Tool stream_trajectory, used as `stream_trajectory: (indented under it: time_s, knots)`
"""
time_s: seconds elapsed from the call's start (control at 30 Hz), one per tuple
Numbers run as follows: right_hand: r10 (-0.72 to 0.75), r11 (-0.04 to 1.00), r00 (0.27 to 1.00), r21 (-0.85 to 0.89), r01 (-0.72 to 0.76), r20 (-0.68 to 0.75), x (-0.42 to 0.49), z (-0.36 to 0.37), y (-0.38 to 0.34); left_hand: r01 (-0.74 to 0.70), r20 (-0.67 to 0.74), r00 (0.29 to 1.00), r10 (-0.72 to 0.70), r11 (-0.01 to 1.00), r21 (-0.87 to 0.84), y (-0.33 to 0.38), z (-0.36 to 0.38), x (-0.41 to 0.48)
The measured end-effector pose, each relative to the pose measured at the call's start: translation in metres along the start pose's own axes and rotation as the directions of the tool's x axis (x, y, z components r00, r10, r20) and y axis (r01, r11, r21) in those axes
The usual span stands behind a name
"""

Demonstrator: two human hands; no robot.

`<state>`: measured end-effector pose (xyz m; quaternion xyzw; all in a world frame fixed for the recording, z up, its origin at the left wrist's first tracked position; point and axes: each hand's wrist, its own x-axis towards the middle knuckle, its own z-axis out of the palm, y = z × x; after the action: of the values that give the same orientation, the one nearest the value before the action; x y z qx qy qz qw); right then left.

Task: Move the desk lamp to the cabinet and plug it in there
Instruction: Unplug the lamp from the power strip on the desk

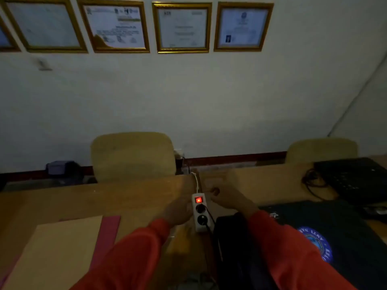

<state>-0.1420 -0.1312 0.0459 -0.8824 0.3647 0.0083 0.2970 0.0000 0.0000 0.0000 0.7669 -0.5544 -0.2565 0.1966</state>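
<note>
While the white power strip (199, 212) lies on the wooden desk (136, 197), its red switch (198, 199) lit and two black plugs seated, the left hand (178, 212) steadies its side, presumably for unplugging. The right hand (227, 198) hovers loosely curled, holding nothing. The desk lamp itself cannot be identified in the dim view.

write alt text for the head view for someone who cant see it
Two hands in red sleeves flank a white power strip on a wooden desk, its red switch lit, two black plugs in it. The left hand touches it; the right hand hovers beside.
</note>
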Motion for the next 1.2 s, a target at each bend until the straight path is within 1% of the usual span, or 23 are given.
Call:
stream_trajectory:
  time_s: [0.1,0.2,0.3,0.4,0.5,0.6,0.67,0.8,0.87,0.93,0.97,1.03,1.1,1.17,1.2]
  knots:
    - [0.027,0.999,0.994,-0.044,-0.023,0.109,0.022,0.015,0.003,0.04,0.053,0.998,-0.034,0.994,-0.105,-0.011,0.011,0.013]
    - [0.061,0.995,0.979,-0.085,-0.045,0.194,0.038,0.031,0.005,0.134,0.022,0.991,-0.132,0.978,-0.16,-0.023,0.03,0.023]
    - [0.047,0.988,0.972,-0.156,-0.01,0.232,0.053,0.046,0.005,0.208,0.031,0.978,-0.206,0.974,-0.088,-0.033,0.048,0.031]
    - [0.037,0.975,0.957,-0.222,0.029,0.287,0.062,0.062,0.007,0.229,0.007,0.973,-0.229,0.97,-0.085,-0.038,0.058,0.04]
    - [0.044,0.955,0.961,-0.294,0.04,0.274,0.065,0.075,0.01,0.201,-0.004,0.979,-0.202,0.977,-0.067,-0.043,0.065,0.046]
    - [0.006,0.94,0.975,-0.335,0.071,0.224,0.067,0.08,0.007,0.215,-0.016,0.976,-0.217,0.974,-0.069,-0.048,0.067,0.051]
    - [-0.008,0.943,0.977,-0.322,0.078,0.215,0.068,0.082,0.003,0.195,-0.027,0.98,-0.197,0.978,-0.075,-0.05,0.067,0.052]
    - [0.016,0.941,0.971,-0.333,0.066,0.238,0.065,0.085,-0.004,0.169,-0.045,0.984,-0.173,0.982,-0.083,-0.05,0.064,0.052]
    - [0.018,0.95,0.972,-0.308,0.057,0.236,0.064,0.081,-0.007,0.17,-0.033,0.984,-0.174,0.982,-0.087,-0.048,0.062,0.053]
    - [-0.015,0.957,0.968,-0.279,0.086,0.249,0.067,0.078,-0.009,0.177,-0.029,0.983,-0.18,0.981,-0.082,-0.046,0.06,0.053]
    - [-0.035,0.953,0.963,-0.281,0.113,0.269,0.068,0.075,-0.01,0.177,-0.032,0.983,-0.18,0.981,-0.075,-0.046,0.059,0.054]
    - [-0.035,0.957,0.952,-0.265,0.12,0.302,0.07,0.069,-0.01,0.183,-0.028,0.982,-0.186,0.98,-0.077,-0.046,0.059,0.054]
    - [-0.045,0.962,0.957,-0.246,0.12,0.288,0.068,0.06,-0.008,0.193,-0.014,0.981,-0.195,0.978,-0.084,-0.046,0.057,0.053]
    - [-0.039,0.977,0.969,-0.195,0.089,0.244,0.067,0.05,-0.008,0.193,0.006,0.981,-0.193,0.98,-0.046,-0.046,0.055,0.052]
    - [-0.057,0.986,0.978,-0.145,0.087,0.199,0.065,0.044,-0.008,0.195,0.023,0.981,-0.195,0.98,-0.023,-0.045,0.053,0.053]
